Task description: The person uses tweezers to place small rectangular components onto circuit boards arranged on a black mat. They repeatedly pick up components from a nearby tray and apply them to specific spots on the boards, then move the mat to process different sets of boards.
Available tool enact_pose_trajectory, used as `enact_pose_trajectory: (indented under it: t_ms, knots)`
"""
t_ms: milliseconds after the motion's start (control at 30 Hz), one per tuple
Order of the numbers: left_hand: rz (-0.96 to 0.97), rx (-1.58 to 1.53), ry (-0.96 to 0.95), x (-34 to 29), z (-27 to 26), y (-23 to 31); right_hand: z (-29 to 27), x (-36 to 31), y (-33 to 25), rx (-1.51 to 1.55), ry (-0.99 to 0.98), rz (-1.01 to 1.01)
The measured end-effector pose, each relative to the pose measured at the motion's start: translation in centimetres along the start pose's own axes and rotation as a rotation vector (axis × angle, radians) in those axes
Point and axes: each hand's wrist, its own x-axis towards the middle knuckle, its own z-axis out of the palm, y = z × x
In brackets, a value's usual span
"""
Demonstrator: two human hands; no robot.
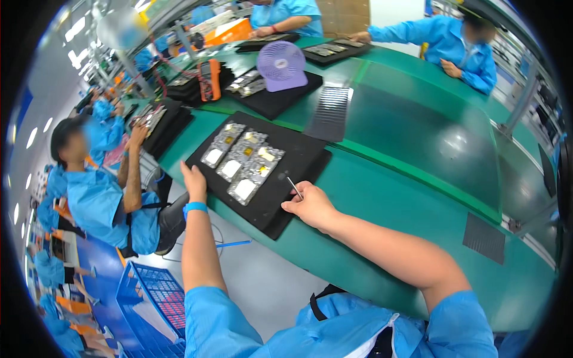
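Note:
A black foam pad stack (268,216) lies on the green bench, and three silvery circuit boards (246,156) with white and yellow patches sit side by side on it. At the pad's left edge, my left hand (196,182) has its fingers stretched out and holds nothing visible. A blue wristband (195,207) circles that wrist. My right hand (311,206) is closed round a thin metal tool (293,186), its tip pointing up over the pad's right part. The tool's lower end is hidden in my fingers.
Beyond the pad stand a purple fan (280,67) and an orange multimeter (209,80). A dark ribbed sheet (330,113) lies to the right, near a green raised strip (418,170). Co-workers sit at left (107,185) and far right (456,51). A blue basket (152,292) stands below.

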Motion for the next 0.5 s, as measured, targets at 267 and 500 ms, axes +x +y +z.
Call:
enact_pose_trajectory:
  t_ms: [267,500]
  knots:
    - [-0.062,-0.075,-0.243,3.1,-1.5,-5.1,-12.4,-10.9,2.9,0.598,-0.132,0.214]
    - [0.359,-0.123,-0.128,-3.5,-4.4,14.9,-28.3,-25.1,8.3,0.667,0.677,0.05]
